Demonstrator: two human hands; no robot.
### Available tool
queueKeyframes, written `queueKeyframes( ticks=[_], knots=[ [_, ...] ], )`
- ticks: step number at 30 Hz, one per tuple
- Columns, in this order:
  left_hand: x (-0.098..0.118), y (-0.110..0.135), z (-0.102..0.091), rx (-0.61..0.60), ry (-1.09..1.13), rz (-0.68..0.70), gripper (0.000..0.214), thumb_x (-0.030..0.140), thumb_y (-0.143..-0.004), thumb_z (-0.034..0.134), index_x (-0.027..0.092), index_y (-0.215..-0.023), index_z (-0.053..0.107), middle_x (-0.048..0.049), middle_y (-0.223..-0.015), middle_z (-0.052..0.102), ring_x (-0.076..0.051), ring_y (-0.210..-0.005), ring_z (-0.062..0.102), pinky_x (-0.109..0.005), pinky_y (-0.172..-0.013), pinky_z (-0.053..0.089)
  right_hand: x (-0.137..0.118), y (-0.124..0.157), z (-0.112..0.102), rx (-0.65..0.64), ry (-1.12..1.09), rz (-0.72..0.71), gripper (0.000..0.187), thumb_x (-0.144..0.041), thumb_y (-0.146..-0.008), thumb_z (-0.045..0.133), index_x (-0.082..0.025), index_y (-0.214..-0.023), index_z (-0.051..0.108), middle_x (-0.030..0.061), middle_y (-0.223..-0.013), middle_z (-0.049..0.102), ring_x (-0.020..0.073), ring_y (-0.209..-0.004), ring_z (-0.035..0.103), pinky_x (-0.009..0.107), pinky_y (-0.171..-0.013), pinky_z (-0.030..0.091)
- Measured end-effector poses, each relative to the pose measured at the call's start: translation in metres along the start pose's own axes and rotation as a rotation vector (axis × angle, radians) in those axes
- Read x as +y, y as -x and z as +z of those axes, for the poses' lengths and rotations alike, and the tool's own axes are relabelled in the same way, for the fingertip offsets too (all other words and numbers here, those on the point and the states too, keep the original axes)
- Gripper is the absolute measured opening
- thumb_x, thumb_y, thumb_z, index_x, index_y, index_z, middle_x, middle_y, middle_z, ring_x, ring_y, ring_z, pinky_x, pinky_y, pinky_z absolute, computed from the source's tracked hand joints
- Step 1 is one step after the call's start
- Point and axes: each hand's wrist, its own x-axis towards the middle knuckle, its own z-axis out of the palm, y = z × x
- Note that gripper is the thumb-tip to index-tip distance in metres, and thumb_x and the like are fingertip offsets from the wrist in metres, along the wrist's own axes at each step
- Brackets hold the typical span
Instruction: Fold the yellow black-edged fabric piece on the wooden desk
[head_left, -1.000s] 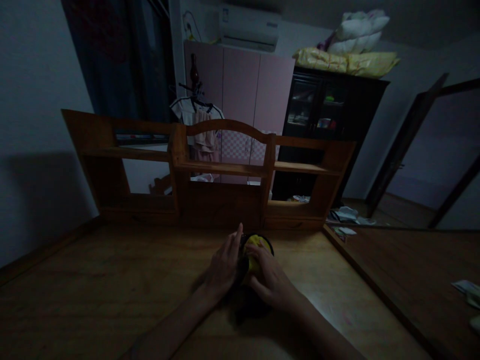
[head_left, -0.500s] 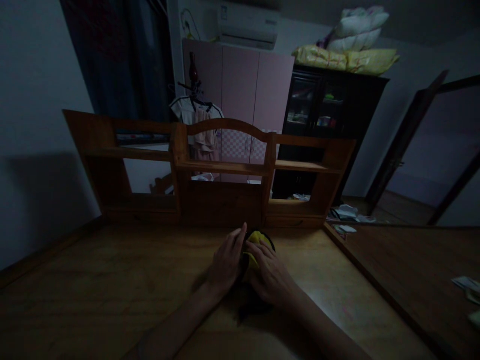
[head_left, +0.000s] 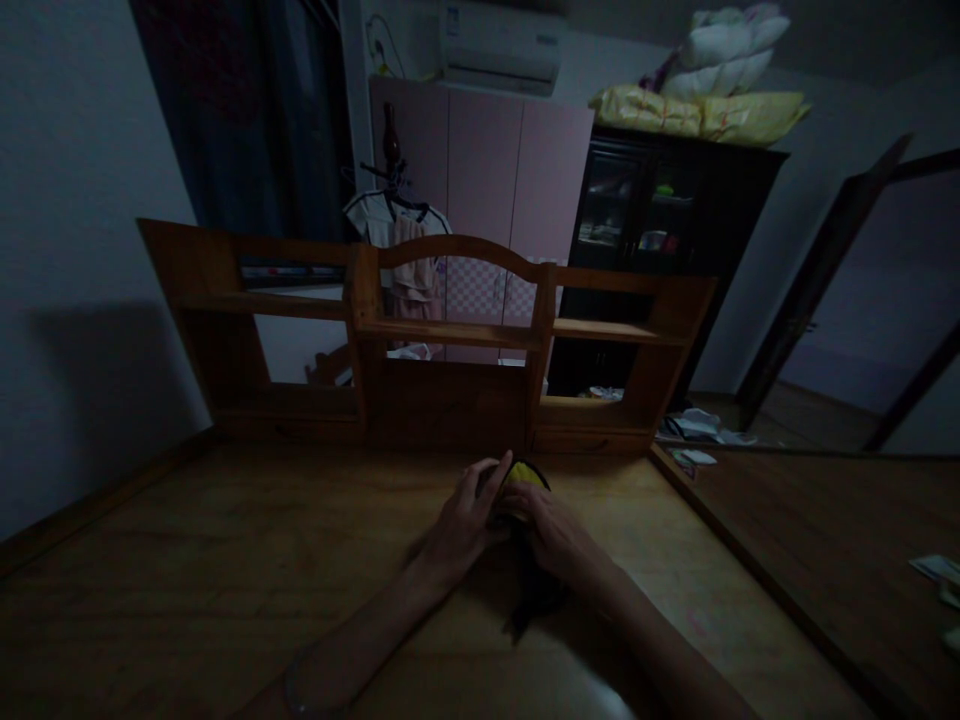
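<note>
A small yellow item with black edging is between my two hands over the wooden tabletop. It looks soft, but the dim light hides its exact kind. My left hand holds its left side, with the index finger stretched up along it. My right hand is closed on its near right side, fingers bent over the yellow part. A dark strap-like or cloth piece trails from beneath the hands towards me. Much of the item is covered by my fingers.
A wooden shelf unit with cubbies and small drawers stands along the tabletop's back edge. A wall borders the left. On the right, past the raised wooden edge, a brown surface carries papers.
My right fingers have curled in over the yellow part, covering more of it. The left hand has shifted slightly right, and the dark trailing piece has swung right and shows more.
</note>
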Motion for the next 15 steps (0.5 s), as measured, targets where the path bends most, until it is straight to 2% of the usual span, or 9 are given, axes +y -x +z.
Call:
queueKeyframes(
  ticks=[5,9,15],
  knots=[
    [0.001,0.000,-0.002,-0.040,0.127,0.021,0.104,0.013,-0.074,0.075,0.034,-0.151,0.009,-0.0072,-0.139,0.036,-0.024,-0.128,0.042,-0.040,-0.106,0.041,-0.002,-0.005,-0.008,-0.061,0.171,-0.075,0.059,-0.001,-0.090,0.039,-0.020,-0.145,0.034,0.0109,-0.133,0.056,0.0235,-0.127,0.049,0.047,-0.111,0.040],
    [0.000,0.000,-0.003,-0.001,0.181,-0.003,0.111,0.016,-0.070,0.079,0.032,-0.152,0.006,-0.0071,-0.141,0.035,-0.025,-0.130,0.040,-0.040,-0.109,0.038,-0.004,-0.005,-0.008,-0.063,0.244,-0.099,0.065,-0.004,-0.092,0.041,-0.020,-0.151,0.021,0.0114,-0.142,0.049,0.0236,-0.133,0.043,0.047,-0.116,0.033],
    [-0.001,0.001,0.002,0.044,0.193,-0.033,0.113,0.017,-0.069,0.081,0.033,-0.151,0.005,-0.0065,-0.139,0.037,-0.025,-0.130,0.040,-0.041,-0.110,0.037,0.002,-0.003,0.002,-0.010,0.242,-0.082,0.067,-0.001,-0.089,0.037,-0.016,-0.152,0.019,0.0132,-0.144,0.047,0.0232,-0.135,0.041,0.045,-0.112,0.039]
  ],
)
